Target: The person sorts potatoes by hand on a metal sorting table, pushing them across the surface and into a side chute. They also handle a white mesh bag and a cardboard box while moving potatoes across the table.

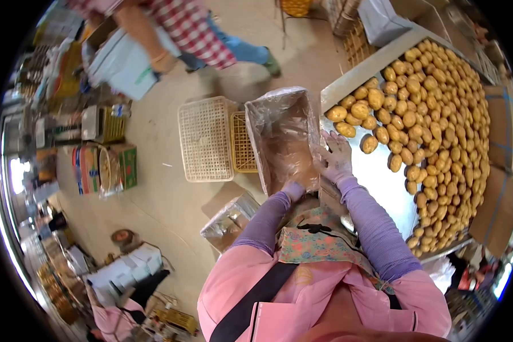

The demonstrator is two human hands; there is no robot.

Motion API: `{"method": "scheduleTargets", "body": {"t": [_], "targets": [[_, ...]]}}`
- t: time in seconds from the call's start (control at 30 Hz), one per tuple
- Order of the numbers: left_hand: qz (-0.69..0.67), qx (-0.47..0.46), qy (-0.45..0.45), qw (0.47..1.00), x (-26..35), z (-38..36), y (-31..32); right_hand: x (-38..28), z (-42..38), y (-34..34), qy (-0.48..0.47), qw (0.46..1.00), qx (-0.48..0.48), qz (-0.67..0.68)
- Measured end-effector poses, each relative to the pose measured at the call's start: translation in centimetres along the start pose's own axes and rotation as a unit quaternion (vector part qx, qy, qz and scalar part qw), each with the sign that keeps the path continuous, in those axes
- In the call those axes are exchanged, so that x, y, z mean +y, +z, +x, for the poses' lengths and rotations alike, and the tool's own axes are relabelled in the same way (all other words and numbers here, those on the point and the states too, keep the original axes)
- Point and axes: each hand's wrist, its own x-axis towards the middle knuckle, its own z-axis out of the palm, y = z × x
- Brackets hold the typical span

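A box lined with clear plastic [282,134] stands in front of me, with no potatoes visible inside. My left hand [293,190] is at the near end of this box, its fingers hidden by plastic and blur. My right hand [336,157], in a pale glove, lies at the box's right edge beside the metal table [376,185], fingers spread and nothing held. Many potatoes [433,131] cover the table's far and right parts; a few lie just beyond my right hand.
A white plastic crate [206,139] and a yellow crate [244,142] stand left of the box. Another plastic-lined box [231,219] is at lower left. At upper left a person [194,34] carries a pale box [128,62]. Another person [117,319] is at lower left.
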Motion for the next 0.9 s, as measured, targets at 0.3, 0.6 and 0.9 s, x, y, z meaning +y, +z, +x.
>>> {"method": "scheduleTargets", "body": {"t": [0.3, 0.6, 0.9], "targets": [[0.042, -0.07, 0.037, 0.996, 0.2, 0.2, -3.7, 0.2, -0.3, -0.2, -0.001, 0.999, -0.003, 0.037], [-0.018, -0.124, -0.018, 0.992, -1.0, -0.1, -11.2, 0.4, -3.6, -1.0, 0.006, 0.998, 0.026, 0.058], [0.135, 0.458, 0.064, 0.876, 6.2, 9.5, -35.5, 12.2, -29.7, -9.2, 0.129, 0.989, -0.06, -0.047]]}}
